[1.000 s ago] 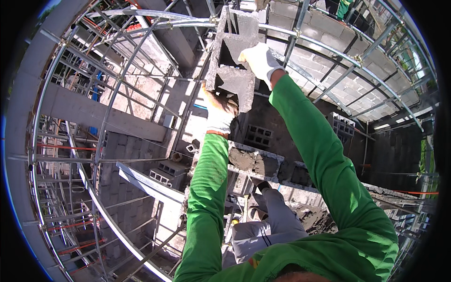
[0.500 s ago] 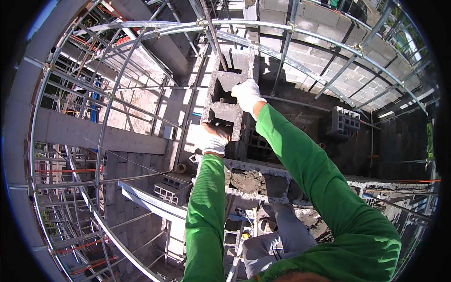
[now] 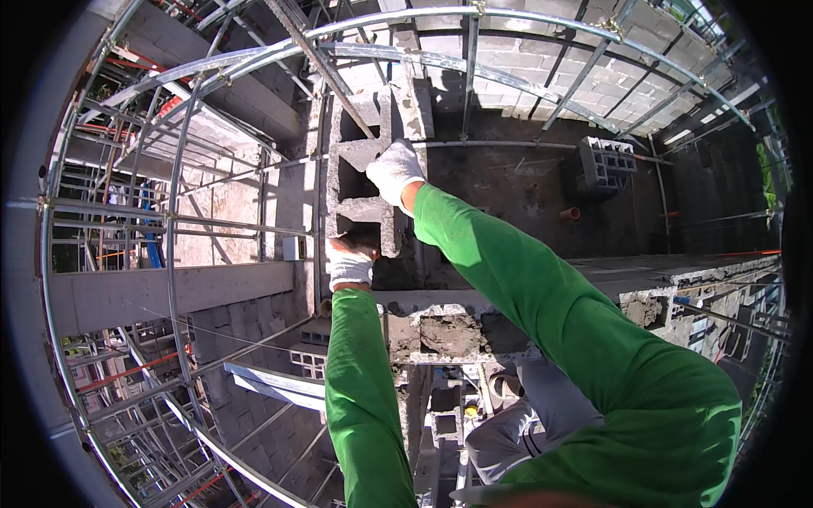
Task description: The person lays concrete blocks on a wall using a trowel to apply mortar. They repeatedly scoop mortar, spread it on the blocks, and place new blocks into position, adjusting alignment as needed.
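A grey hollow concrete block [image 3: 362, 210] is gripped between my two white-gloved hands, its open cells facing up. My left hand [image 3: 351, 261] closes on the block's near end, fingers partly inside the cell there. My right hand [image 3: 395, 172] clasps the right side wall near the middle, its fingertips hooked over into a cell. A steel reinforcing bar [image 3: 320, 61] slants down into the block's far cell. What lies under the block is mostly hidden.
Nearer me runs a block wall [image 3: 500, 337] with rough mortar on top. Scaffold tubes [image 3: 470, 76] curve across the far side and left. Stacked hollow blocks [image 3: 603, 169] and an orange pipe stub [image 3: 570, 214] are on the lower floor at right. A metal channel [image 3: 284, 387] sticks out at left.
The view has shifted, so the block and both hands appear farther left in the picture. Both hands keep their grip on the block, and the bar still runs into its far cell.
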Tool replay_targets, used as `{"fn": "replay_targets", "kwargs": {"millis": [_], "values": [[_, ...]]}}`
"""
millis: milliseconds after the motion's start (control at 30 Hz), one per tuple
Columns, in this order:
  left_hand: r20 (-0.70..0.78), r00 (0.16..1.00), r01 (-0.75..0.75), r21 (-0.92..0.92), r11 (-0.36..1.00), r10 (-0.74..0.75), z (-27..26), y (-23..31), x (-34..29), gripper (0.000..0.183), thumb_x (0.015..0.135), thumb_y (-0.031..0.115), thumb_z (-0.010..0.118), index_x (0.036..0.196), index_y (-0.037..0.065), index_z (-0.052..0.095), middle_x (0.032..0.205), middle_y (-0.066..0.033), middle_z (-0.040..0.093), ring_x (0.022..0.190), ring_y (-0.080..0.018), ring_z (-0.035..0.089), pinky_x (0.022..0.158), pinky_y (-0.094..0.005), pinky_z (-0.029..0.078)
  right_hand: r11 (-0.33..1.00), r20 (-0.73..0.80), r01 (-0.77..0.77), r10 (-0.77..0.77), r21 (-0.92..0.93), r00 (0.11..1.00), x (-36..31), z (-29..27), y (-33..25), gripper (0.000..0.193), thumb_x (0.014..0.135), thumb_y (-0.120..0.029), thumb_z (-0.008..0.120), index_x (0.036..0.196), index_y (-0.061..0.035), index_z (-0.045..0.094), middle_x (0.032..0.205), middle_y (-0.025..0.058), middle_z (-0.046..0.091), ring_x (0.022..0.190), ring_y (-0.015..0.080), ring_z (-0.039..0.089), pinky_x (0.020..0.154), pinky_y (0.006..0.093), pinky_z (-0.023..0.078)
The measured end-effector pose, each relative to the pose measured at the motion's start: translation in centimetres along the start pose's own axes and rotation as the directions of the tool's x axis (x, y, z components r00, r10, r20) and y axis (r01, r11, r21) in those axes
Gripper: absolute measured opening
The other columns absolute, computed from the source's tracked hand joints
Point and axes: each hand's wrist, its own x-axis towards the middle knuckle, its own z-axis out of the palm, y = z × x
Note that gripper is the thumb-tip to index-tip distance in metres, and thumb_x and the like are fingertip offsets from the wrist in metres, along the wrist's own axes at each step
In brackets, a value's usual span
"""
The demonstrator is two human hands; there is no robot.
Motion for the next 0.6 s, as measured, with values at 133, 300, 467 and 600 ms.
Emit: {"fn": "replay_targets", "kwargs": {"millis": [133, 300, 467, 600], "values": [[-0.184, 0.982, -0.017, 0.112, 0.994, 0.038, 1.2, 0.9, -1.9, 0.055, 0.099, 0.047, 0.050, 0.139, 0.011, 0.062, 0.141, -0.0143, 0.064, 0.131, -0.0341, 0.058, 0.112, -0.0572, 0.044, 0.997, -0.021, -0.015, 0.014, -0.078, 1.000, -0.2, 1.1, 0.0, 0.053, 0.083, -0.019, 0.070, 0.126, 0.0050, 0.052, 0.120, 0.0307, 0.069, 0.115, 0.0450, 0.067, 0.098, 0.0478, 0.054], [-0.259, 0.957, 0.213, 0.331, 0.919, -0.129, 2.0, 3.8, -4.4, 0.118, 0.080, 0.092, 0.049, 0.161, 0.009, 0.026, 0.167, -0.0262, 0.025, 0.147, -0.0488, 0.034, 0.110, -0.0710, 0.037, 0.998, 0.000, -0.007, 0.006, -0.069, 1.000, -0.1, 1.0, 0.1, 0.054, 0.083, -0.018, 0.070, 0.127, 0.0059, 0.050, 0.116, 0.0313, 0.069, 0.113, 0.0442, 0.068, 0.096, 0.0465, 0.055], [0.325, 0.879, -0.436, 0.843, 0.314, 0.349, 4.5, 4.8, -2.8, 0.088, 0.095, 0.057, 0.068, 0.164, 0.014, 0.032, 0.160, -0.0200, 0.044, 0.138, -0.0333, 0.052, 0.109, -0.0410, 0.046, 0.996, -0.005, -0.033, 0.032, -0.082, 0.999, -0.2, 0.9, 0.1, 0.053, 0.083, -0.017, 0.070, 0.127, 0.0062, 0.051, 0.115, 0.0315, 0.069, 0.112, 0.0443, 0.068, 0.095, 0.0459, 0.056], [0.402, 0.830, -0.355, 0.915, -0.190, 0.387, 5.8, 4.6, -1.2, 0.075, 0.094, 0.041, 0.075, 0.154, 0.005, 0.047, 0.132, -0.0235, 0.068, 0.121, -0.0298, 0.067, 0.106, -0.0384, 0.049, 0.996, -0.004, -0.004, 0.004, -0.092, 1.000, 0.4, 1.4, 0.5, 0.049, 0.082, -0.018, 0.070, 0.121, 0.0057, 0.053, 0.112, 0.0316, 0.070, 0.111, 0.0449, 0.069, 0.093, 0.0457, 0.056]]}}
